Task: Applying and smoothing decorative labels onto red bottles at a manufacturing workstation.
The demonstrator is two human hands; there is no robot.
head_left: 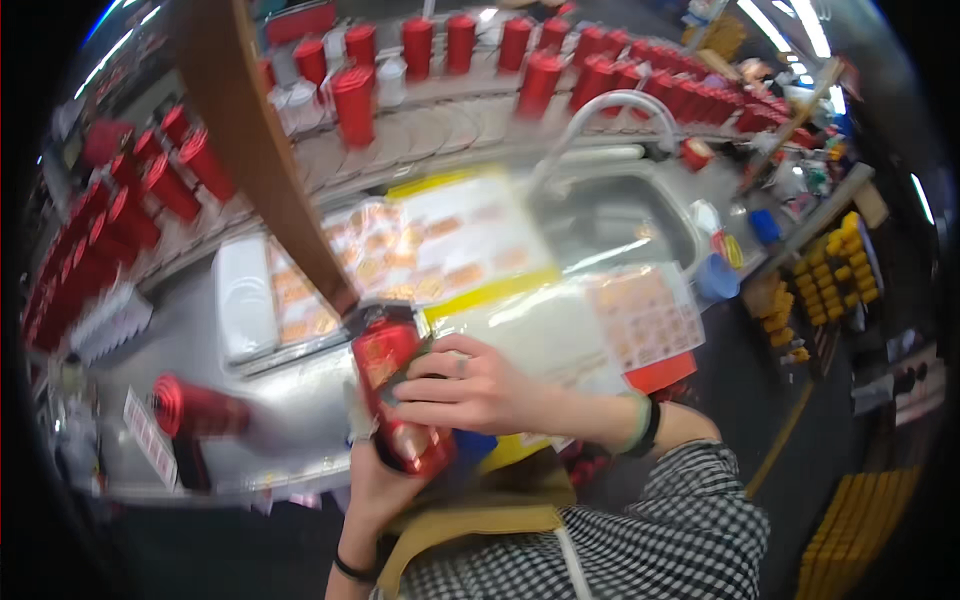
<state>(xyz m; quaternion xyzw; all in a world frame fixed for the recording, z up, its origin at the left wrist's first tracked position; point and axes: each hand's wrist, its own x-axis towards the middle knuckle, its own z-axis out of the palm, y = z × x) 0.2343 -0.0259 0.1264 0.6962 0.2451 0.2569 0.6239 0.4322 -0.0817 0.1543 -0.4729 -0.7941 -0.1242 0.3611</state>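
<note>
A red tumbler point(412, 445) with shiny gold-orange patches is tilted in front of me at the metal counter's edge. My left hand point(383, 480) grips it around its lower part; its fingers are partly hidden behind it. Across its side lies my right hand point(465, 390), fingers bent and pressed against the surface; what sits under the fingertips is hard to make out. Beyond it, sheets of orange-and-gold stickers point(375, 250) lie on the counter, and a smaller sticker sheet point(645, 315) is near my right forearm. Another red tumbler point(200, 408) lies on its side at the left, blurred.
A conveyor point(425, 130) with many red tumblers curves along the back. A brown post point(265, 150) rises between me and it. At right are a sink point(620, 215) with a curved faucet, a blue cup point(717, 277) and yellow stacked parts point(838, 265). A white tray point(245, 300) stands left.
</note>
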